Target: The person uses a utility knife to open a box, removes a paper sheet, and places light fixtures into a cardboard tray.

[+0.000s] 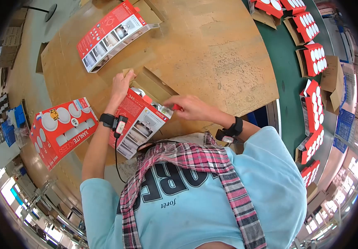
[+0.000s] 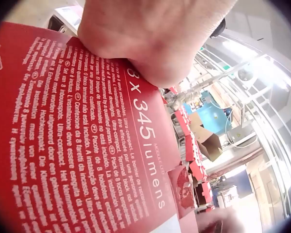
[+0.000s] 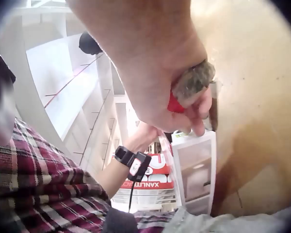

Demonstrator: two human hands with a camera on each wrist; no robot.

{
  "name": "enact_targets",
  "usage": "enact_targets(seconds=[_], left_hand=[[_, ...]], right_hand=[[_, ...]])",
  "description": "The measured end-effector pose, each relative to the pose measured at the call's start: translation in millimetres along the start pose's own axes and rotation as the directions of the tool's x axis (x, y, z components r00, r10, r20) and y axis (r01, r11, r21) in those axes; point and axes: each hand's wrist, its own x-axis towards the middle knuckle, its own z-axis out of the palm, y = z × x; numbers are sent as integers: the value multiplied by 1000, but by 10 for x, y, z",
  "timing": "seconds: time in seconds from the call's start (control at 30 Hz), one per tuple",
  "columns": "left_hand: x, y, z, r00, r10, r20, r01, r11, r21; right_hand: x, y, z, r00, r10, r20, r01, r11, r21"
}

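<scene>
A red-and-white printed carton stands tilted before the person, its top open and brown cardboard flaps raised at the far side. Silver round lamps show inside. The left hand holds the carton at its upper left edge, fingers bent over the rim; in the left wrist view the hand covers part of the printed panel. At the carton's right end, the right hand curls round a small red object. A greyish translucent lump shows at its fingers. I cannot tell what the red object is.
Another red carton lies open at the far side of the wooden table. A carton with round lamp pictures is at the left. Several more cartons line the green surface at right, near a brown box.
</scene>
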Motion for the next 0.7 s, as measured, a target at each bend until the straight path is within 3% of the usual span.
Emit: enact_targets(seconds=[0.1, 0.2, 0.4, 0.5, 0.6, 0.7], left_hand=[[-11, 0, 69, 998, -12, 57, 12, 1000, 13], [5, 20, 122, 998, 31, 52, -33, 999, 28], [-22, 67, 111, 999, 2, 45, -2, 1000, -1], [-18, 63, 138, 999, 16, 29, -15, 1000, -24], [2, 63, 153, 1000, -1, 29, 1, 1000, -21], [15, 62, 212, 998, -16, 59, 14, 1000, 24]], right_hand=[[122, 0, 93, 983, -34, -183, 38, 999, 20], [189, -104, 53, 971, 199, 130, -164, 958, -235], [161, -2, 104, 992, 98, 80, -87, 987, -132], [123, 235, 59, 994, -107, 8, 107, 993, -51], [3, 406, -137, 960, -145, 240, 150, 989, -5], [-82, 380, -269, 887, 75, 456, -92, 996, 15]])
